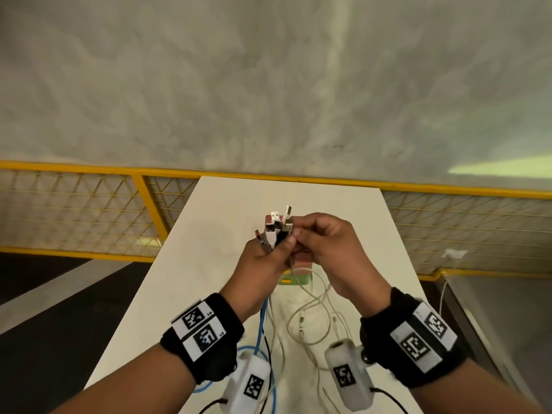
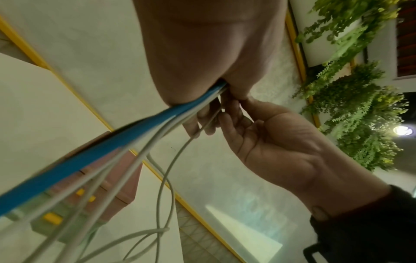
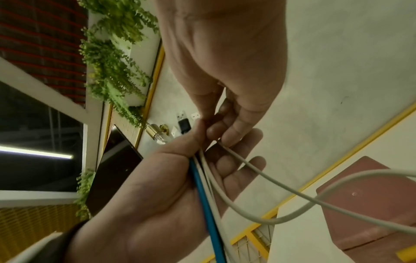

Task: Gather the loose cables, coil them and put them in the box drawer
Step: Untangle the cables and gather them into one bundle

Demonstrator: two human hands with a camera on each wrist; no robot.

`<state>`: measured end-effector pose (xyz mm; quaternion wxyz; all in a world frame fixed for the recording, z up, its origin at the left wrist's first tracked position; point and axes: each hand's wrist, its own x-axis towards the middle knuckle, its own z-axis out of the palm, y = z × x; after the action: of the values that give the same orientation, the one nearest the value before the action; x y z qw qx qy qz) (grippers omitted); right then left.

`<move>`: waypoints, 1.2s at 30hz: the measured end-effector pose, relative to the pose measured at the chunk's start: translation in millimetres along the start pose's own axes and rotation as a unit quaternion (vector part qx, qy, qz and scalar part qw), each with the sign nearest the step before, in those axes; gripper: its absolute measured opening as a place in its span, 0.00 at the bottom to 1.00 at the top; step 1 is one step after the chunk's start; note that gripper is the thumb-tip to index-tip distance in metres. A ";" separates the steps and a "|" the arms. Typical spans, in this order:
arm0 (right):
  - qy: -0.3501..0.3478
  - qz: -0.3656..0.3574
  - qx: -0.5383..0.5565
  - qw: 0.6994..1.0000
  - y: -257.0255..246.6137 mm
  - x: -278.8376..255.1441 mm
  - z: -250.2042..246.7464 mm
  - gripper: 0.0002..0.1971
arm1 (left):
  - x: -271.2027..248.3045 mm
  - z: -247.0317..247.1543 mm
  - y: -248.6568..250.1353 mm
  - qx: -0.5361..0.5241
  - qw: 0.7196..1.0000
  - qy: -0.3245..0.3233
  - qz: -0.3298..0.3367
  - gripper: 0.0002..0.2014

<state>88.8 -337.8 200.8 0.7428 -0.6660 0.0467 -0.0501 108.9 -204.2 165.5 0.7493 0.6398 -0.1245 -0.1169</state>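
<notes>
Head view: cable ends (image 1: 276, 227) are clamped in the left hand (image 1: 263, 261) and pinched by the right hand (image 1: 325, 243); slack above the tabletop (image 1: 209, 234) should be coiled evenly.

Black wristbands (image 1: 203, 339) with square-code tags, white camera pods (image 1: 348, 375) beneath.

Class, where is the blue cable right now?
In the head view, the blue cable hangs left of the white cables from the left hand, trailing onto the white table.
</notes>
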 end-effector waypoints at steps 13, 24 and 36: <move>0.000 0.366 0.225 0.903 48.3 -13.4 5.5 0.21 | -20.4 -5.8 10.3 -0.022 0.999 0.026 -0.035 0.12; 0.225 0.252 0.412 0.847 31.3 28.6 -88.0 0.21 | -87.2 -127.2 43.2 0.218 0.924 -0.187 -0.252 0.23; -0.040 0.251 0.285 0.924 17.1 -26.7 7.5 0.16 | -34.0 -6.3 34.2 0.161 0.986 -0.011 0.033 0.08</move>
<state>63.5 -325.0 184.7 0.8905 -0.3944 0.1666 0.1537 79.5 -181.7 197.0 0.6389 0.7462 -0.1705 -0.0774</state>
